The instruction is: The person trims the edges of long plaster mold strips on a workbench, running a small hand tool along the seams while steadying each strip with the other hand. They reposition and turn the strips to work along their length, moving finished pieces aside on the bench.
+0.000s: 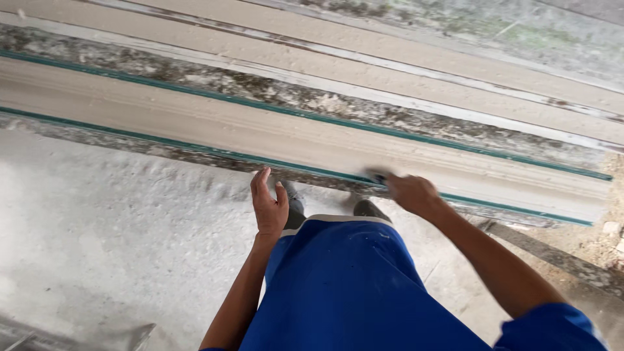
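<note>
A long pale plaster moulding (214, 123) lies in a green-edged form that runs from left to lower right. My right hand (411, 194) is blurred and closed on a small dark tool (378, 176) pressed at the near green edge of the form. My left hand (269, 205) hangs open above the floor, fingers together and pointing up, holding nothing. Below my hands are my blue shorts (351, 286) and dark shoes (367, 208).
More long pale strips (403, 65) lie side by side behind the form. The floor (97, 234) is covered in white plaster dust. A dark plank (552, 257) lies at the lower right, and a metal piece (140, 335) shows at the bottom left.
</note>
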